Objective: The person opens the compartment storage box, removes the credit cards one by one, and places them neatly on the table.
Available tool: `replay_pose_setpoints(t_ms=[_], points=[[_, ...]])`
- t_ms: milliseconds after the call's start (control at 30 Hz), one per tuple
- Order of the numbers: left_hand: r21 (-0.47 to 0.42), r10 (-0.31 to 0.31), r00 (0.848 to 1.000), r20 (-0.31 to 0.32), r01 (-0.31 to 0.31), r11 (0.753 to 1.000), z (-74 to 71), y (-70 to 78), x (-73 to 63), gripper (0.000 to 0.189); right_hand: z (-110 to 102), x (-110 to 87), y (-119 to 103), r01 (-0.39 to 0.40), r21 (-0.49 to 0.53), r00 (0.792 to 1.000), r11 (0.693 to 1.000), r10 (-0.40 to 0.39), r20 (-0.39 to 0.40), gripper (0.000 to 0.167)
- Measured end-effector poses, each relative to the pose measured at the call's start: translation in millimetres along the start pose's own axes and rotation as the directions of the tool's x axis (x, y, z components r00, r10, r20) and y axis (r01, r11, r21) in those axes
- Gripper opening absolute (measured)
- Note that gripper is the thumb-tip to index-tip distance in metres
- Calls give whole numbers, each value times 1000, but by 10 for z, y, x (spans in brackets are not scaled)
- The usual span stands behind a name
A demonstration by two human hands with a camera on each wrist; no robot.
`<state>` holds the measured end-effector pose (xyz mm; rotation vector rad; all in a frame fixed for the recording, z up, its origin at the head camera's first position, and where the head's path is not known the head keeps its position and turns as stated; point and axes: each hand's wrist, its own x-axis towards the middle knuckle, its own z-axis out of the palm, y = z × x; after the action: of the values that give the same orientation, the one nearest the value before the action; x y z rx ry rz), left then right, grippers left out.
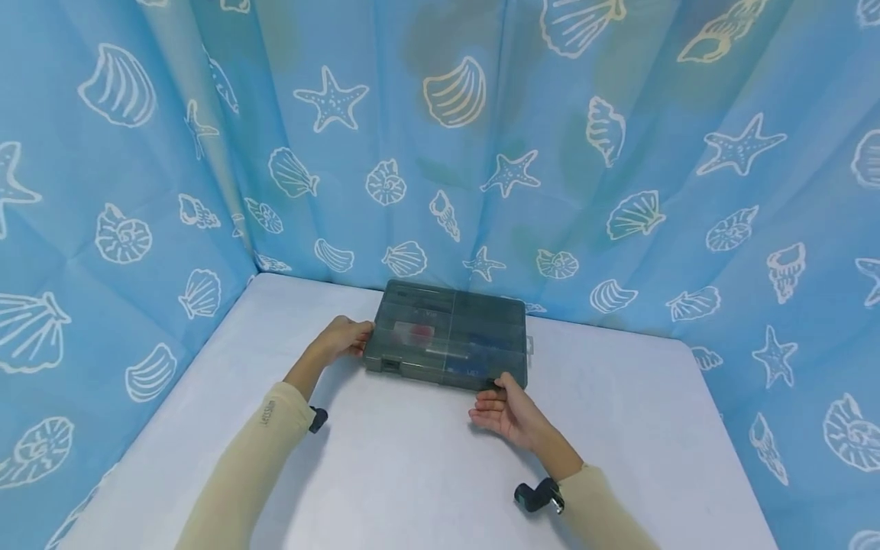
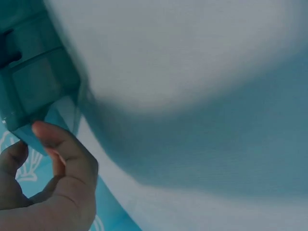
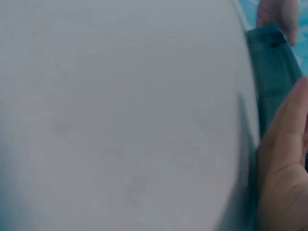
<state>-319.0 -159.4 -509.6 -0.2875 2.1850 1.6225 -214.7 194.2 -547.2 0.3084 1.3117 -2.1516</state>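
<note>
A translucent dark grey plastic organizer box [image 1: 481, 321] lies near the back of the white table, lid closed. Through the lid show dividers, something red and white on the left and bluish items on the right. My left hand [image 1: 344, 338] holds its left side between thumb and fingers; in the left wrist view the left fingertips [image 2: 44, 131] are at the box's corner [image 2: 29, 115]. My right hand [image 1: 510, 412] grips the front right corner, thumb at the front latch, the other fingers loosely bent before it. In the right wrist view, fingers [image 3: 288, 125] lie along the box's front side [image 3: 272, 67].
The white table [image 1: 412, 466] reaches back to a blue curtain [image 1: 440, 153] printed with white shells and starfish, which also hangs at both sides. A clear hanging tab [image 1: 530, 345] sticks out from the box's right side. Black wrist cameras [image 1: 536, 496] sit at the cuffs.
</note>
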Motion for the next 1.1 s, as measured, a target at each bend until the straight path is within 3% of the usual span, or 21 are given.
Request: replay_pose_setpoints(t_ms=[233,367,467,633,833,1100], points=[[57,-12,1000,-16,13,998,-4,75,-21,48,63,-17,-69,-66,1,998,998,66,-13,39],[92,-3,999,-44,7,996,-17,97,-14,50,77,17,-80,-64,25,998,998,64,-9,39],[124,-4,998,-69,13,992,-17,108,-4,52,92,47,-54,-37,108,999,993,40,-26,40],[138,-20,998,-58,28,990,8,109,-11,51,126,48,18,15,235,995,972,7,-95,32],[181,4,998,-70,9,983,43,117,-37,48,153,50,18,44,213,992,976,-18,-122,25],[209,24,996,-91,-5,978,42,108,-31,47,169,66,82,-16,141,997,990,26,-73,24]])
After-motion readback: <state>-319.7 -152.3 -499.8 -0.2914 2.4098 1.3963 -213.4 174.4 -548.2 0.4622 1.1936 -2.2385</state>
